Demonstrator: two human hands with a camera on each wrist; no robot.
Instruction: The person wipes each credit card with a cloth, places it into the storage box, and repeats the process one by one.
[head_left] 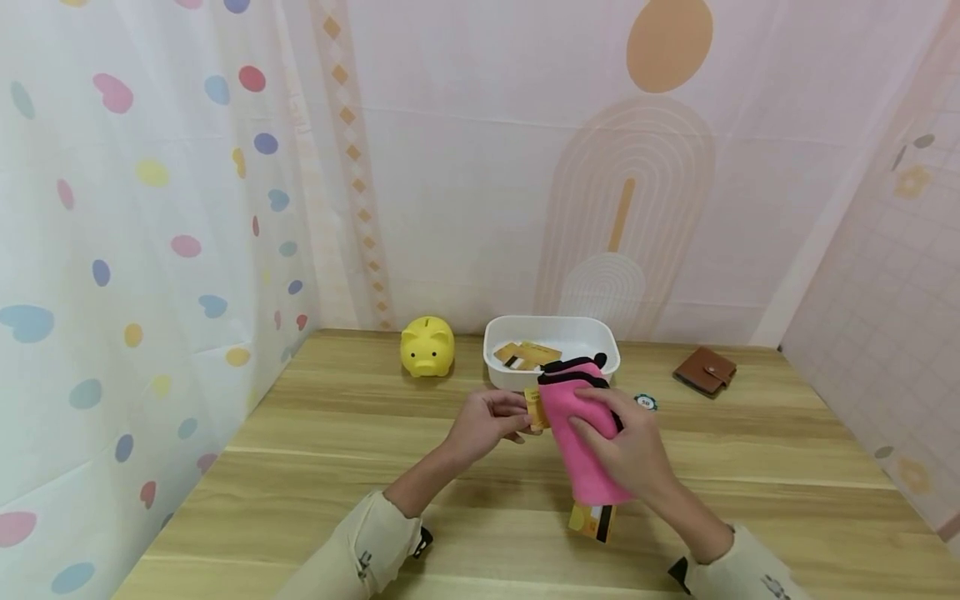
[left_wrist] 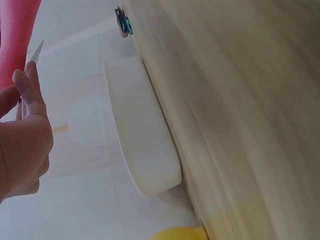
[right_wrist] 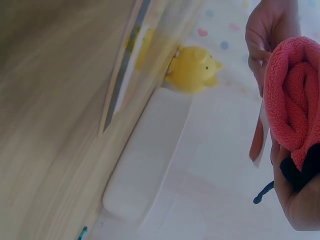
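My right hand grips a folded pink towel with black edging, held above the table. Between the thumb and fingers of my left hand is a gold card, close against the towel's left side; part of it is hidden there. In the left wrist view the card shows edge-on at the fingertips of the left hand. The right wrist view shows the towel's fluffy folds. Another gold card with a dark stripe lies on the table below the towel.
A white bin holding several gold cards stands at the back, behind the towel. Left of it sits a yellow piggy bank. To the right are a poker chip and a brown wallet. Patterned curtains border the wooden table.
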